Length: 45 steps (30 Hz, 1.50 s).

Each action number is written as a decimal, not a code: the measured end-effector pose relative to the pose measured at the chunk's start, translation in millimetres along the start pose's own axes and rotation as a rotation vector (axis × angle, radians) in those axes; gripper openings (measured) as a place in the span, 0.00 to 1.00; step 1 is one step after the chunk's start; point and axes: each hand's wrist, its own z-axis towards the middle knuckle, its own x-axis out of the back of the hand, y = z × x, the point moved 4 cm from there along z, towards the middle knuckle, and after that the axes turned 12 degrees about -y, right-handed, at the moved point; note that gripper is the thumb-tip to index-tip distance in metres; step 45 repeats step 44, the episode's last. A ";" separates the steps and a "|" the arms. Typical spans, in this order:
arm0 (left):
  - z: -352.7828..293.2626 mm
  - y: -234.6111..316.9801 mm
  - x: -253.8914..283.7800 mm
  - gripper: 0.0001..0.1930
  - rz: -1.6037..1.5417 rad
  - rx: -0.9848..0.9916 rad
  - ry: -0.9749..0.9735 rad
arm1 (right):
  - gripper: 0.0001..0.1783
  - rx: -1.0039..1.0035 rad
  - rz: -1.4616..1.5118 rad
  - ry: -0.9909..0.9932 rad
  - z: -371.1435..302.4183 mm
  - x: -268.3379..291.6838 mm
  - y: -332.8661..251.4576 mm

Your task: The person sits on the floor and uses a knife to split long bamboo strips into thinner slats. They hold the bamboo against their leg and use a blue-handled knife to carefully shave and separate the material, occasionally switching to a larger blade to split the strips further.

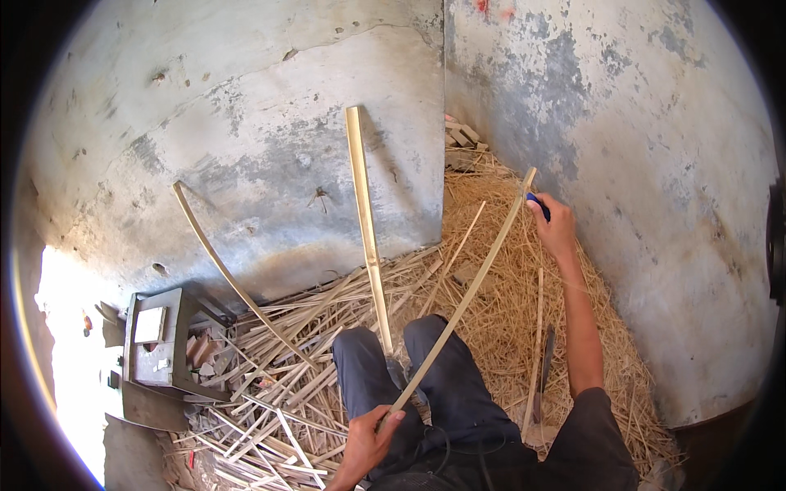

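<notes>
A long, narrow bamboo strip [468,295] runs slantwise across my lap, up and away to the right. My left hand [368,442] is closed round its near, lower end beside my knee. Near the strip's far end, my right hand [555,227] grips a small blue tool [538,205], its arm stretched well out. The blue tool lies close against the strip; its working part is too small to make out. Between my knees stands a wider split bamboo piece [364,196], its top leaning toward the wall.
A thin curved strip [217,262] leans on the left wall [270,147]. Piles of bamboo strips [286,393] and fine shavings [508,319] cover the floor. A dark wooden stand [176,348] is at left. Near my right leg lies a long dark blade-like piece [546,360].
</notes>
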 end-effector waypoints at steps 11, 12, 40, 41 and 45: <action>4.3 2.3 6.5 0.13 0.148 -0.183 0.136 | 0.28 -0.025 -0.030 0.027 0.2 -9.1 2.0; 4.3 3.8 7.4 0.13 0.201 -0.249 0.194 | 0.28 -0.022 -0.020 0.035 -0.3 -11.2 7.4; 8.2 -32.5 20.6 0.13 -0.013 -0.071 0.002 | 0.26 0.059 -0.051 0.166 -7.1 -23.9 4.9; 6.2 -23.5 23.8 0.13 0.078 -0.073 0.048 | 0.26 0.037 -0.035 0.133 -6.6 -24.8 4.4; 3.8 -19.6 28.8 0.16 0.355 -0.139 0.197 | 0.28 -0.084 -0.024 -0.009 -6.1 -24.5 8.3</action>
